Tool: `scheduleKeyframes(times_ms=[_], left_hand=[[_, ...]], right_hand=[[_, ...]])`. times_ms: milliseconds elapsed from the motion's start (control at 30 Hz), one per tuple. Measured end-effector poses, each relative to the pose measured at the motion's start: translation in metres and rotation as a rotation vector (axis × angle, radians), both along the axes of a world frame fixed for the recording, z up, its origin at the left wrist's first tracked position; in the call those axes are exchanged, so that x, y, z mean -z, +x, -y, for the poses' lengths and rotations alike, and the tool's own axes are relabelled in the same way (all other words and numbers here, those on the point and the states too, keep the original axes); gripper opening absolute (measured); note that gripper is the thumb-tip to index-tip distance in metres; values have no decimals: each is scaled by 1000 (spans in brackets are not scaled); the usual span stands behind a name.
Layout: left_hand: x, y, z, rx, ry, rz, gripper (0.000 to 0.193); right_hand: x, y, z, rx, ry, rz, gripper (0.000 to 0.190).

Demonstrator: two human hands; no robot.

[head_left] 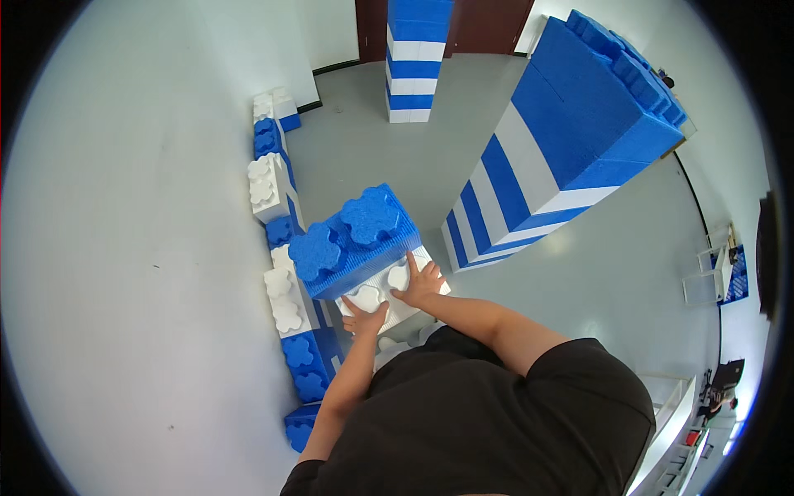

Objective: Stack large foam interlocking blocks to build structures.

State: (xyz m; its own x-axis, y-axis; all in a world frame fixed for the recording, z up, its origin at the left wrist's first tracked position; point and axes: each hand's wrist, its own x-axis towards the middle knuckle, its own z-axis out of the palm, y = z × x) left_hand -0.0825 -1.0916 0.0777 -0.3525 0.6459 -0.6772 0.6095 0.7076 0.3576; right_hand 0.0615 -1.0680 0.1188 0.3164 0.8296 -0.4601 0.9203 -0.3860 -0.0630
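Observation:
A large white foam building block (397, 310) lies in front of me, with thick lobed studs on top. My left hand (365, 318) grips it at the left end, thumb and forefinger on either side of a stud. At the right end, my right hand (423, 284) holds it the same way around the other stud, its forefinger reaching up to the blue block. That large blue foam block (356, 266) stands just beyond, higher than the white one, its two studs facing up. What supports both blocks is mostly hidden.
Along the left wall (155, 217) runs a low row of blue and white blocks (291, 297). A tall striped block column (527, 167) rises at right, and another column (412, 68) stands farther back by dark doors (490, 28). White furniture (713, 273) is at far right.

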Motion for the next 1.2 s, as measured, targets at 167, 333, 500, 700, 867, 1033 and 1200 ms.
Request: scheduleKeyframes(times_ms=[167,333,500,700,867,1033,1200], left_hand=[[20,8,-12,-126,-10,-85,128],[-10,28,-34,-372,-118,-79,128],[9,48,-50,-567,-186,-106,131],[-10,87,-76,-617,-174,-126,130],[-25,131,-102,-566,-95,-236,127],[-29,153,-121,-507,50,-238,123],[-39,178,-168,-470,111,-256,118]], right_hand=[[-5,5,-26,-177,266,9,105],[-17,15,-63,-347,269,-82,104],[-25,29,-96,-515,169,-93,106],[-32,64,-129,-477,11,-87,110],[-25,108,-148,-328,-7,-234,111],[-6,135,-169,-299,44,-224,114],[-9,156,-197,-179,252,-209,118]])
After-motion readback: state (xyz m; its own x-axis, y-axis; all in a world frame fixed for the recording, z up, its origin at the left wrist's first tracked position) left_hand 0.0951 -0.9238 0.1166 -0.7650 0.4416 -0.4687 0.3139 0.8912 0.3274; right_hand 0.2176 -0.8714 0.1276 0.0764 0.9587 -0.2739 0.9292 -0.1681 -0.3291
